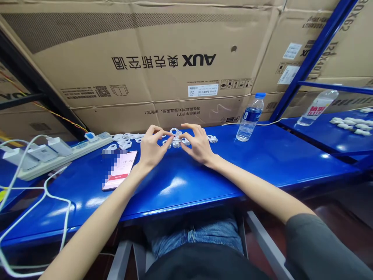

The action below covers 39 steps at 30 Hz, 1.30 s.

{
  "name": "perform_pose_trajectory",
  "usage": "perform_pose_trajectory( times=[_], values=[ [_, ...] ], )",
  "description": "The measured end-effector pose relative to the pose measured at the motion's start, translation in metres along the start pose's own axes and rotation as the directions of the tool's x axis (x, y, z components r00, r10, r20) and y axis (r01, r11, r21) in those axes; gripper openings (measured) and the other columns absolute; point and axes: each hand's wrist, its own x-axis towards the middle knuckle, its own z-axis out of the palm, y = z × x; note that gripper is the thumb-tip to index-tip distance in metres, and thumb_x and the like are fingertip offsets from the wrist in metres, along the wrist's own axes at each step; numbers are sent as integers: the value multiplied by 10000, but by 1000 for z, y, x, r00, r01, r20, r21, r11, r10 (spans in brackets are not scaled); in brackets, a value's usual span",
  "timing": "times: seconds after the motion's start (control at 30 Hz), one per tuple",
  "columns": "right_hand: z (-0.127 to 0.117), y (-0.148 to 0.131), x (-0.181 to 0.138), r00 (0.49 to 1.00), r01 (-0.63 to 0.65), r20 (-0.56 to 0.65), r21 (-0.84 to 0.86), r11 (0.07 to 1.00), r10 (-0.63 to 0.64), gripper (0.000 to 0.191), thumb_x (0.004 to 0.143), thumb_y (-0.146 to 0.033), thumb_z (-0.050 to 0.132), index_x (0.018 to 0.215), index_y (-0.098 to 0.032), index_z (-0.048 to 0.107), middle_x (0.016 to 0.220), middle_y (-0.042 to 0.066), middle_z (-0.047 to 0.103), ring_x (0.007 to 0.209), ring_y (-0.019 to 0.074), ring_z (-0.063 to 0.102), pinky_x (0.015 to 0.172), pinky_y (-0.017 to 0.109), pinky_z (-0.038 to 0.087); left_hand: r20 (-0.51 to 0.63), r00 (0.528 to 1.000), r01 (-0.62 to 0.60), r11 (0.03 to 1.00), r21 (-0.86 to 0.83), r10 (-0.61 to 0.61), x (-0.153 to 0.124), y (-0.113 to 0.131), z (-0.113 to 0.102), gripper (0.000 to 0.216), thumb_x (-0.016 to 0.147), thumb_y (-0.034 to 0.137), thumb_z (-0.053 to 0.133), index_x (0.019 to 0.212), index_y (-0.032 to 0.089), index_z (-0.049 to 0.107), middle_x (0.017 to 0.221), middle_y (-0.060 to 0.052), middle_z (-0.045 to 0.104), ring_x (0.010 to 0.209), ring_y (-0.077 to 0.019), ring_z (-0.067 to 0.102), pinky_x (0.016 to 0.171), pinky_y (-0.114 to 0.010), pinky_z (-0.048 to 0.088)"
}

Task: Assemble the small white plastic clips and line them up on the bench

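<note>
Over the blue table [221,175], pinching a white ringed piece [176,134] between nearly closed fingertips of left hand [152,144] and right hand [199,144], seemingly mid-adjustment and likely needing a steady hold next.

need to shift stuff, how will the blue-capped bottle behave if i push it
Pushed high, the blue-capped bottle would probably tip, being tall and narrow. Pushed low, it may slide easily, since the table looks glossy. Its clear wall looks like thin plastic, so it would likely dent if squeezed.
</note>
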Motion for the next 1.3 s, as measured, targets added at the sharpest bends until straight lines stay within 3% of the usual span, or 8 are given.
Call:
perform_pose_trajectory(
  times=[0.17, 0.47, 0.63, 0.83, 1.13, 1.3],
  values=[
    [0, 2, 0, 1000, -27, -7, 21, 999, 27, 152, 998, -272, 632, 1090, -229, 746, 1491, 119, 584, 1406, 279, 493, 1140, 472, 433, 88, 993, -88, 995, 53, 83, -1, 0, -2, 171, 948, 356, 680, 1008, 224, 770, 993, -45, 588, 928, -183, 620, 849, -316, 549],
    [2, 2, -1, 1000, -23, 1, 30, 999, 23, 185, 1018, -298, 617, 1134, -226, 742, 1498, 123, 574, 1413, 276, 488, 1125, 458, 436, 174, 979, -135, 980, 143, 109, -3, -6, -1, 190, 954, 353, 645, 1045, 230, 758, 1057, -63, 613, 1002, -212, 616, 823, -318, 532],
    [1, 2, 1, 999, -34, 42, 9, 999, 33, 215, 1013, -296, 622, 1187, -223, 727, 1521, 134, 553, 1418, 291, 478, 1120, 468, 429, 207, 978, -38, 941, 336, -34, 2, -18, -7, 221, 978, 346, 591, 1057, 219, 753, 1110, -115, 626, 1080, -282, 606, 821, -375, 541],
    [5, 7, -1, 978, -15, 207, -15, 1000, 18, 207, 999, -253, 605, 1165, -190, 713, 1497, 167, 563, 1337, 317, 530, 1053, 482, 467, 250, 934, 82, 833, 547, -256, 2, -34, -18, 257, 948, 292, 556, 1021, 174, 773, 1147, -193, 624, 1123, -387, 583, 798, -468, 564],
    [4, 6, -2, 955, -96, 274, -84, 992, 115, 253, 1013, -280, 561, 1213, -197, 691, 1547, 179, 502, 1388, 342, 470, 1041, 513, 467, 280, 908, 126, 842, 524, -310, -8, -53, -12, 324, 947, 355, 547, 898, 143, 787, 1095, -275, 663, 1185, -495, 580, 893, -687, 544],
    [4, 5, -2, 952, -93, 284, -84, 992, 113, 264, 1016, -295, 561, 1222, -190, 688, 1545, 182, 504, 1396, 339, 462, 1059, 509, 456, 323, 874, 145, 829, 540, -363, -7, -47, -12, 233, 905, 246, 597, 955, 157, 807, 1128, -253, 664, 1196, -489, 587, 881, -660, 557]
  ],
)
